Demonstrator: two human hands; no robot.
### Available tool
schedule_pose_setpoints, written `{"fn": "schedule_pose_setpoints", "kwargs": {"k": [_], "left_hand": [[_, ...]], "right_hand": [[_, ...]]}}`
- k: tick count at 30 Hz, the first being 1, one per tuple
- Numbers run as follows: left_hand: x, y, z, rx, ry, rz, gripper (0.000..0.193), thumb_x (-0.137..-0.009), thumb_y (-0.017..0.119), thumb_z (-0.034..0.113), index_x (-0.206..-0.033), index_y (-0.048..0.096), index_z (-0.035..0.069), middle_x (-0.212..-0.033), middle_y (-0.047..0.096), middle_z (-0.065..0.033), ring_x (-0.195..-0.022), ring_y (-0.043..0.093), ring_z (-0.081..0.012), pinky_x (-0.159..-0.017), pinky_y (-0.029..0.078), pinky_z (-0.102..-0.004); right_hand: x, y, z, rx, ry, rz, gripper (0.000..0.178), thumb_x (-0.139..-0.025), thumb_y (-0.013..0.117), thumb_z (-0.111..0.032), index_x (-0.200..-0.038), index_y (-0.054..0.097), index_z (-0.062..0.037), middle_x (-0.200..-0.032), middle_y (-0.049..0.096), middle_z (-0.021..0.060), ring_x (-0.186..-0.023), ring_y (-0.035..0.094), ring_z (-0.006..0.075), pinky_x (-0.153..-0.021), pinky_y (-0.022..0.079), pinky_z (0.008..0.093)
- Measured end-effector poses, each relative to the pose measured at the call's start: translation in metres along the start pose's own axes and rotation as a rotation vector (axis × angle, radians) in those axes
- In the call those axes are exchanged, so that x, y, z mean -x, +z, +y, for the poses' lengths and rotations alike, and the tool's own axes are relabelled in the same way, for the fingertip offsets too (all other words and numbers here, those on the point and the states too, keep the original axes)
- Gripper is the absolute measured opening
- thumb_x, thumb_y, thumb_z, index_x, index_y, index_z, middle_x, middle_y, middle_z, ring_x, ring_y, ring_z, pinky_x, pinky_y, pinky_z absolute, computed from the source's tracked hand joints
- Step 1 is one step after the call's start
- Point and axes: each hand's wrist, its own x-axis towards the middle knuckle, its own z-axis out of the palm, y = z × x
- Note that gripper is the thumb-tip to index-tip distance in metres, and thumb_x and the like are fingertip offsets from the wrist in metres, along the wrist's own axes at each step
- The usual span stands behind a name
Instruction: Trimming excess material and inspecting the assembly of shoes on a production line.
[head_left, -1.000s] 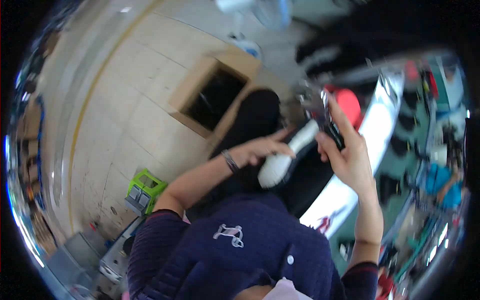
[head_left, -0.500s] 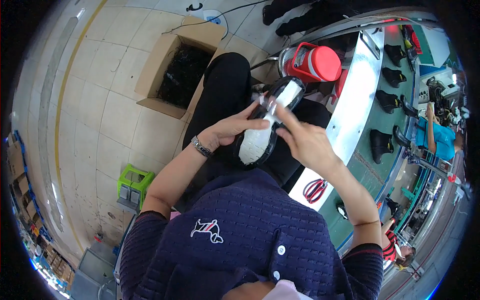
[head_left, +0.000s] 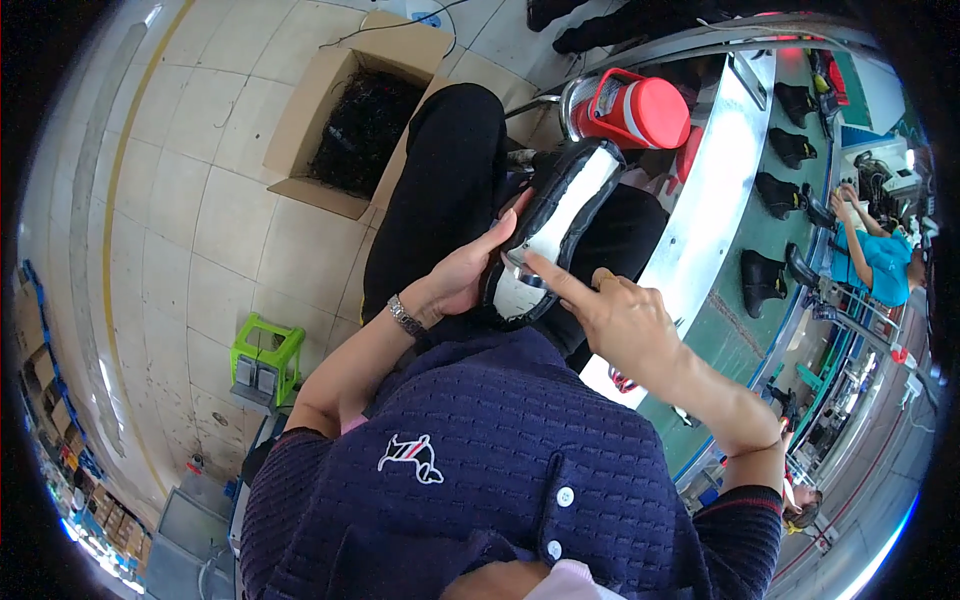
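Observation:
A black shoe (head_left: 566,213) lies sole up across my lap, its underside covered in a white layer. My left hand (head_left: 468,276) wraps round its side near the body end. On the sole, beside the fingertip of my right hand (head_left: 625,318), is a small shiny metallic piece (head_left: 530,277) whose kind I cannot make out. The right index finger stretches out and presses at that spot. Its other fingers are curled in, and whether they grip part of the piece is hidden.
An open cardboard box (head_left: 300,130) of black scraps stands on the floor to the left. A green stool (head_left: 283,345) is lower left. A red-lidded jug (head_left: 640,112) stands beside the metal-edged bench (head_left: 690,240). Black boots (head_left: 762,282) line the green belt, with a co-worker in blue (head_left: 877,262) beyond.
The right hand has moved from a blurred motion over the shoe's middle down to the sole's nearer part. The left hand's grip has slid along the side; the shoe has shifted slightly.

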Motion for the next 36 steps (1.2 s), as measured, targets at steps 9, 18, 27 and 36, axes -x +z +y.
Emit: {"fn": "schedule_pose_setpoints", "kwargs": {"k": [9,18,27,36], "left_hand": [[-0.002,0.017,0.001,-0.315,0.036,0.182,0.081,-0.087,0.063,0.033,-0.152,0.016,0.025,-0.153,0.024,-0.0102,-0.136,0.032,-0.0227,-0.111,0.027,-0.0380],[0.002,0.007,0.006,-0.184,-0.039,0.113,0.094,-0.079,0.073,0.014,-0.152,0.016,0.030,-0.142,0.040,-0.0117,-0.127,0.043,-0.0227,-0.104,0.037,-0.0375],[0.006,0.002,-0.013,-0.207,0.028,-0.066,0.098,-0.077,0.073,0.011,-0.152,0.012,0.025,-0.133,0.047,-0.0147,-0.116,0.053,-0.0249,-0.091,0.049,-0.0378],[0.005,-0.003,-0.021,-0.181,0.101,-0.138,0.104,-0.076,0.077,0.021,-0.153,0.007,0.027,-0.150,0.027,-0.0142,-0.135,0.031,-0.0248,-0.107,0.033,-0.0390]], "right_hand": [[0.010,-0.016,0.024,-0.549,-0.012,-0.175,0.067,-0.085,0.066,-0.016,-0.144,0.036,-0.0278,-0.067,0.063,0.0137,-0.057,0.062,0.0311,-0.054,0.050,0.0405],[-0.024,-0.023,0.011,-0.391,0.026,0.021,0.065,-0.088,0.062,-0.018,-0.146,0.032,-0.0277,-0.071,0.064,0.0133,-0.057,0.063,0.0311,-0.053,0.050,0.0394],[-0.018,-0.022,-0.003,-0.211,-0.004,0.069,0.065,-0.090,0.057,-0.018,-0.148,0.026,-0.0209,-0.071,0.065,0.0202,-0.063,0.064,0.0374,-0.058,0.048,0.0486],[-0.014,0.005,0.018,-0.242,-0.065,0.157,0.058,-0.092,0.058,-0.017,-0.144,0.033,-0.0094,-0.070,0.063,0.0207,-0.060,0.063,0.0359,-0.059,0.049,0.0436]]}}
